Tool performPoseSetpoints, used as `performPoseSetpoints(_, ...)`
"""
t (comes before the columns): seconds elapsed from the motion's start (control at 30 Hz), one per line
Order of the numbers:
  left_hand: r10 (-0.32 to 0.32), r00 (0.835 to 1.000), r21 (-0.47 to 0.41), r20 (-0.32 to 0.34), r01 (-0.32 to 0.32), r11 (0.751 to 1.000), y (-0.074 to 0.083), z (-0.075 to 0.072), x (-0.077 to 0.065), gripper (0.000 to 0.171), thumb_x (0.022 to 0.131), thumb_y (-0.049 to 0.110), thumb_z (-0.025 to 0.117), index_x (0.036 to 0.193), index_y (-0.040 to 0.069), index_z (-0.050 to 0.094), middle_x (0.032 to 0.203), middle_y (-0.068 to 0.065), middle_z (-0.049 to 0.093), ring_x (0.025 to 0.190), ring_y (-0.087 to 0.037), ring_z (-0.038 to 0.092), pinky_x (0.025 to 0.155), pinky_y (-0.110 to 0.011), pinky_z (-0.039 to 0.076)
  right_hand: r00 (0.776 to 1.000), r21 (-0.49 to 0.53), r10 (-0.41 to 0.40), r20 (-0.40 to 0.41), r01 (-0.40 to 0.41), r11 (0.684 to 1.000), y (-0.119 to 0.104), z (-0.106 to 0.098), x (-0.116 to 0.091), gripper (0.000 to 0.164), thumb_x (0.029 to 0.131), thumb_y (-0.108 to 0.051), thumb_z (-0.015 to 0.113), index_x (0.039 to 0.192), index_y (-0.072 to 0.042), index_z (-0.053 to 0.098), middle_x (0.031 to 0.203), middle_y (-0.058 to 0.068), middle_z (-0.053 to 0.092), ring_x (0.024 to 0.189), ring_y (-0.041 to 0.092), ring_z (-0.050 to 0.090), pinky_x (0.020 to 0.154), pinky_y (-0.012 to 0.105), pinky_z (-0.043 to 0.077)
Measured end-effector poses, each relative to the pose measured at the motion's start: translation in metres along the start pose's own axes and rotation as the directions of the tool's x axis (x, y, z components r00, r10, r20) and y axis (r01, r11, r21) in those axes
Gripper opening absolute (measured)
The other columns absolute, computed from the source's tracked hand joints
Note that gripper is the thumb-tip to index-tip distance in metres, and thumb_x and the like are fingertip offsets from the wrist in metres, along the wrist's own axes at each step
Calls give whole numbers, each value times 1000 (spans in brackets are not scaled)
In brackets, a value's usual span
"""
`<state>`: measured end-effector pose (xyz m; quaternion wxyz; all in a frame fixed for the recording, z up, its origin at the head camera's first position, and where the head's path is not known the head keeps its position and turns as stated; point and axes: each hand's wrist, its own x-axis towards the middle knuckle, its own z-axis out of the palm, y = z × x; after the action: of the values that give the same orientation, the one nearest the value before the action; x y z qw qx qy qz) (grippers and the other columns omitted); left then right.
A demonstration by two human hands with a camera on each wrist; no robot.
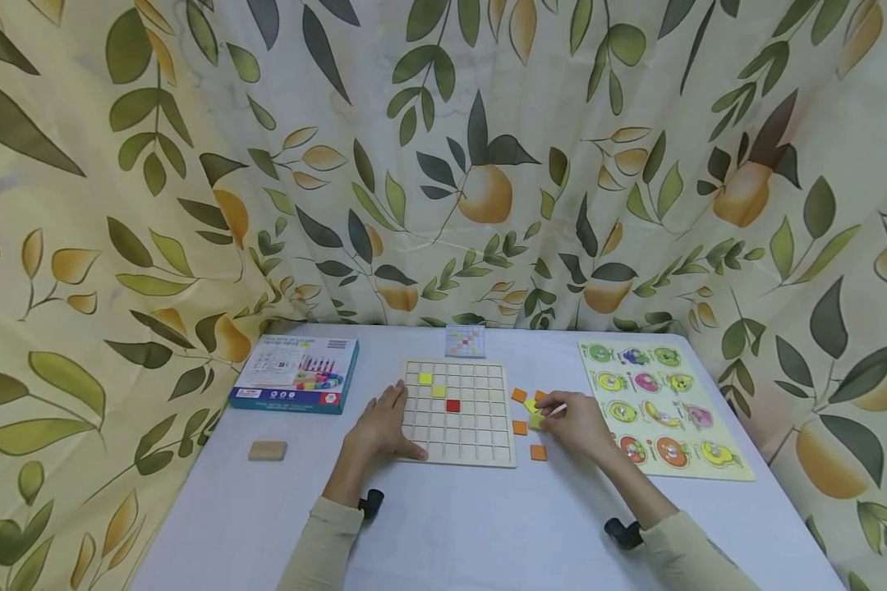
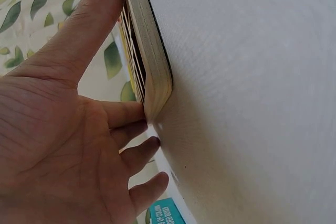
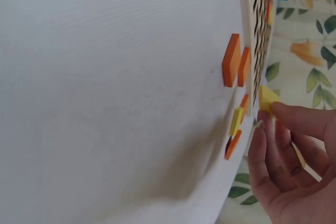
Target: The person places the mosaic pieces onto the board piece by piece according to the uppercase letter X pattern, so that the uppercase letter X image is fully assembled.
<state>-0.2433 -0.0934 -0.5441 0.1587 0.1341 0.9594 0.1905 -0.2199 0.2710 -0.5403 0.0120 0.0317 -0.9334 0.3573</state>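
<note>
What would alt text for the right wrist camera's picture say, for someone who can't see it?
A person's right hand pinches a flat yellow tile near a pale wooden grid board. Thin orange tiles and another yellow one lie on a white tabletop, the whole scene appearing sideways.

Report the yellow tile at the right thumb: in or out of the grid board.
Out: the right hand pinches the yellow tile beside the grid board.
</note>
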Motion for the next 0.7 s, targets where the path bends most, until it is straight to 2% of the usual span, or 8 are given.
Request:
performPoseSetpoints(0.2,-6,1000,-9,6,6,1000,0,1,2,133,68,52,96,164,-2,22,174,-15,15,161,-33,12,129,-53,14,999,37,-35,-34,37,999,-8,2,4,19,85,-4,82,103,-9,79,96,4,77,78,16,71,69,29,56)
performPoseSetpoints(0.43,-25,1000,-9,8,25,1000,-1,4,5,134,67,51,97,165,0,21,175,-13,14,161,-31,9,130,-52,11,999,68,-33,-30,35,997,-19,13,6,18,86,-7,83,104,-9,80,95,2,76,79,17,68,71,29,55)
performPoseSetpoints(0.57,-21,1000,-25,-8,21,999,0,4,4,134,64,49,98,164,-1,23,174,-14,16,161,-31,11,129,-53,12,999,98,-31,-21,33,995,-28,20,8,17,87,-8,82,104,-10,80,95,0,75,79,18,67,67,28,55)
performPoseSetpoints(0.7,-32,999,-10,6,32,999,0,3,5,134,66,50,97,165,1,21,175,-13,14,162,-30,9,130,-51,11,999,137,-36,-2,36,990,-35,29,12,19,86,-7,84,104,-11,80,95,0,76,80,18,70,65,27,57)
